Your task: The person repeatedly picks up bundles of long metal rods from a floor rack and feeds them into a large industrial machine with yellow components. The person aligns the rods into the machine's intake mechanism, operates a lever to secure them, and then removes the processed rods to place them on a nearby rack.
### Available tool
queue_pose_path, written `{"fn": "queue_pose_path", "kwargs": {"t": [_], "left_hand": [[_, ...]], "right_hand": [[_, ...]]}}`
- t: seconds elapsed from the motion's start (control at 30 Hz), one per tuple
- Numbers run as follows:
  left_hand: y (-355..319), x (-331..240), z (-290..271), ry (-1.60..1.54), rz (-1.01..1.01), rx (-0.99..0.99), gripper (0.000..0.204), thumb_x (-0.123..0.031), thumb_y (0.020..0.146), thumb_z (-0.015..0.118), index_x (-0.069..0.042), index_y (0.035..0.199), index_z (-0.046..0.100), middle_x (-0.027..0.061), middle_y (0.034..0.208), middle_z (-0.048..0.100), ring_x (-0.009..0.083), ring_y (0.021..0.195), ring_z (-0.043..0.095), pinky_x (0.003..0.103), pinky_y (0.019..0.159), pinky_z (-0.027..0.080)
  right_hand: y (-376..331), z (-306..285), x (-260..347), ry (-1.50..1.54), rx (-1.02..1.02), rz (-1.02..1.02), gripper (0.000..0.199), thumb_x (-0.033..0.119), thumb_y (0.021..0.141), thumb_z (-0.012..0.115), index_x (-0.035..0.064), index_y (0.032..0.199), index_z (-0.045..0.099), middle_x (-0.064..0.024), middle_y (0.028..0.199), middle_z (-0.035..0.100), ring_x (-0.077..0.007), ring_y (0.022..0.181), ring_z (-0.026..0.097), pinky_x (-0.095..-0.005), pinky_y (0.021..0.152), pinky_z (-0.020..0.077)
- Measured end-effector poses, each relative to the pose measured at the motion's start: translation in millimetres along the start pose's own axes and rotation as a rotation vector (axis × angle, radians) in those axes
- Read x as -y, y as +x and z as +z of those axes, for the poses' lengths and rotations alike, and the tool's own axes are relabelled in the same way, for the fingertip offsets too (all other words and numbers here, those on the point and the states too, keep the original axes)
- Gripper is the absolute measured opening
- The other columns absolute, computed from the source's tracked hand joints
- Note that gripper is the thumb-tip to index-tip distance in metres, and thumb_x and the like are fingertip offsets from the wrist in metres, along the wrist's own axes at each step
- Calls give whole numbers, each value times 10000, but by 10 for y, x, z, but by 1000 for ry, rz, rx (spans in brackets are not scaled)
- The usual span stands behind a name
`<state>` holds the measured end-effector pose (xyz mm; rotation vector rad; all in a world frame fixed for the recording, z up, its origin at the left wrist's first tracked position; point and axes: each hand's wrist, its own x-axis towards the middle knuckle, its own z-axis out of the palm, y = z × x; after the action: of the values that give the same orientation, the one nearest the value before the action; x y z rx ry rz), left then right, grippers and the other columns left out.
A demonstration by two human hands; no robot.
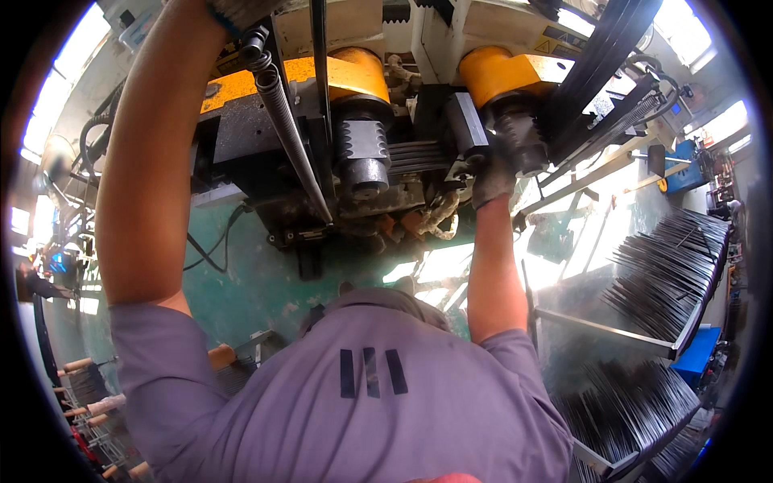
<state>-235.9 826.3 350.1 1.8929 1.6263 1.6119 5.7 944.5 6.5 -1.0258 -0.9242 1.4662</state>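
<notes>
Right of centre near the top, the gloved right hand point(493, 183) is at the grooved, dark-metal cylinder point(523, 135) below a yellow machine housing point(493, 76); blur hides whether it grips. Well apart, the gloved left hand point(244, 11) is cut off at the upper-left edge, its hold unclear. The step looks like hand-setting at that cylinder; the next move likely calls for careful finger placement.

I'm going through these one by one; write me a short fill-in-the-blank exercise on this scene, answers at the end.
1. Of the two metal cylinders, the right hand is nearer the ____ one.
2. The left hand is partly cut off by the picture's ____ edge.
3. The shirt bears ____ dark stripes.
4. The left forearm is to the ____ of the coil spring.

Missing words: right; top; three; left.
</notes>
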Motion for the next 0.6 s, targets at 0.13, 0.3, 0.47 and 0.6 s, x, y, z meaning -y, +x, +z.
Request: {"fn": "queue_pose_path", "kwargs": {"t": [0.13,0.3,0.47,0.6], "left_hand": [[-301,-136,368,134,186,-172,263,-66,926,483,76,1141,537,94,741,572,201,692,594,322,667,520],[-254,-11,207,287,343,-142,273,-68,930,501,89,1152,522,111,769,592,212,723,609,317,677,526],[-335,-80,252,176,287,-147,269,-87,921,529,82,1130,531,98,786,594,197,744,609,285,670,508],[-229,-50,322,161,215,-134,228,-85,909,541,56,1089,549,81,784,585,161,723,589,255,659,493]], "right_hand": [[92,-148,-147,-276,36,-235,348,167,1002,452,35,1318,517,-78,1246,533,-154,1049,557,-278,862,492],[28,-16,16,19,20,-23,331,156,972,510,49,1284,543,-58,1165,570,-150,960,574,-273,774,477],[-6,45,12,3,-20,2,352,242,1001,488,74,1308,530,-47,1203,538,-133,998,566,-278,775,513],[-4,-42,45,25,-38,18,354,239,986,502,82,1302,532,-40,1160,560,-135,944,590,-274,721,526]]}}
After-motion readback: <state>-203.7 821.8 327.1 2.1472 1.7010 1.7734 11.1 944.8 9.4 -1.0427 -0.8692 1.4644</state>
